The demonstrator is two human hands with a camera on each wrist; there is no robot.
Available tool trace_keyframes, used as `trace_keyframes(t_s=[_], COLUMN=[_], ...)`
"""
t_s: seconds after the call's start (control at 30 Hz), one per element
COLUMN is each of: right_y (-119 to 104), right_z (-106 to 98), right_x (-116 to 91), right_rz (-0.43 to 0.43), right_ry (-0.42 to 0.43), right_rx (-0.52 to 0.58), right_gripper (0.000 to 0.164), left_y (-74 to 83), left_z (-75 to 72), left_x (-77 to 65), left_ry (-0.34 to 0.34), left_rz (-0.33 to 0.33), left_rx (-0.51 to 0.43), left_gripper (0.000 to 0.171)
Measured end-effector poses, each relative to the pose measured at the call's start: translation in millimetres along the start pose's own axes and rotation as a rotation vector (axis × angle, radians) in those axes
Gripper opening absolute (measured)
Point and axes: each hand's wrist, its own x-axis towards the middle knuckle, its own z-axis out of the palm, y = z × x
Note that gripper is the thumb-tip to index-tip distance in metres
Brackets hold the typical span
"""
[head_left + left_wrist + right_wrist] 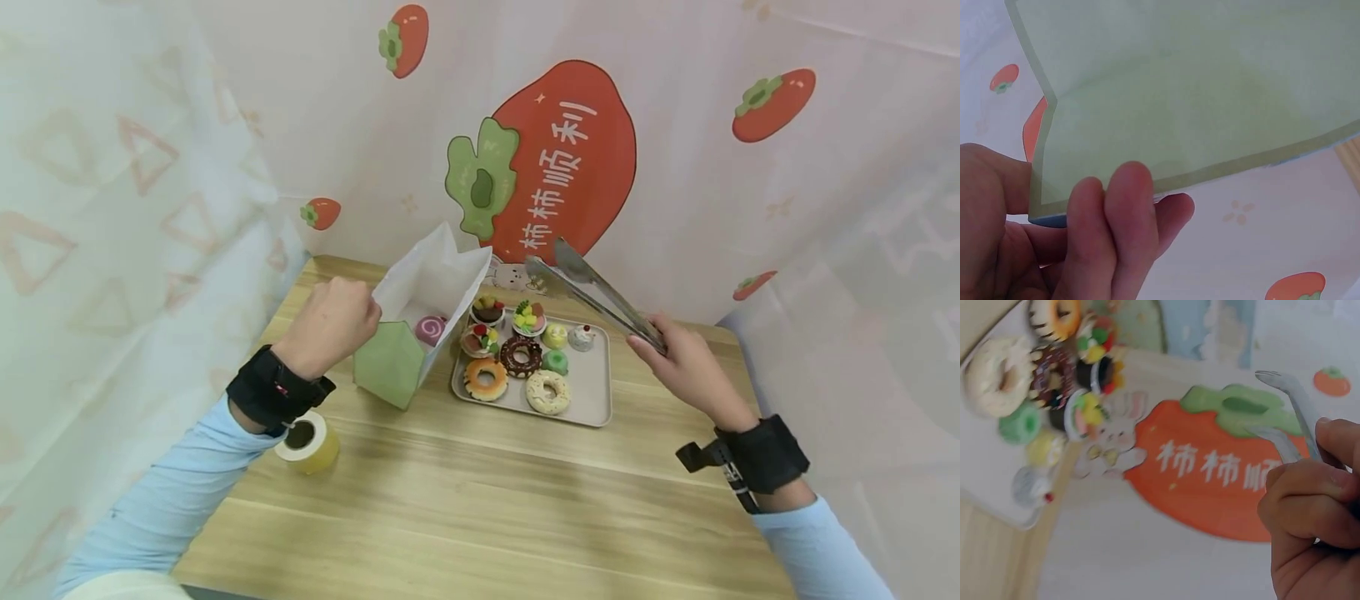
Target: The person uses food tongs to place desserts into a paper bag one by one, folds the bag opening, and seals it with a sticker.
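my left hand pinches the paper bag by its edge; my right hand grips the tongs, tips apart; the tray lies between both hands' fingers.

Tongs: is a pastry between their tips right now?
No, the tongs are spread, with nothing between their tips.

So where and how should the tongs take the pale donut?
Probably pinch the pale donut at its ring's right side, tongs coming from above right. It lies flat; bare tray adjoins that side, while the golden donut crowds its left.
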Motion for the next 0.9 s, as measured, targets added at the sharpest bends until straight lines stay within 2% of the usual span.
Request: trace_keyframes(t_s=[0.1, 0.2, 0.4, 0.57, 0.9], right_y=[20.2, 39.4, 67.5, 85.3, 117.9], right_z=[9.1, 18.7, 32.1, 44.5, 70.1], right_x=[-13.0, -23.0, -35.2, -38.6, -39.2], right_rz=[0.041, 0.084, 0.177, 0.233, 0.265], right_ry=[0.007, -0.024, -0.091, -0.132, -0.163], right_rx=[-0.056, -0.085, -0.062, -0.049, -0.080], right_gripper=[0.022, 0.023, 0.034, 0.043, 0.042], left_y=[-0.1, 0.0, 0.2, -1.3, -2.4], left_z=[-1.0, -1.4, -0.8, -1.9, -2.4], left_x=[-0.2, -0.7, -1.7, -2.5, -4.3], left_ry=[0.004, 0.002, 0.015, 0.006, -0.009], left_rz=[0.008, 0.013, 0.016, 0.006, -0.007], left_rx=[0.008, 0.015, 0.016, 0.013, -0.005], left_gripper=[0.033, 0.037, 0.039, 0.039, 0.040])
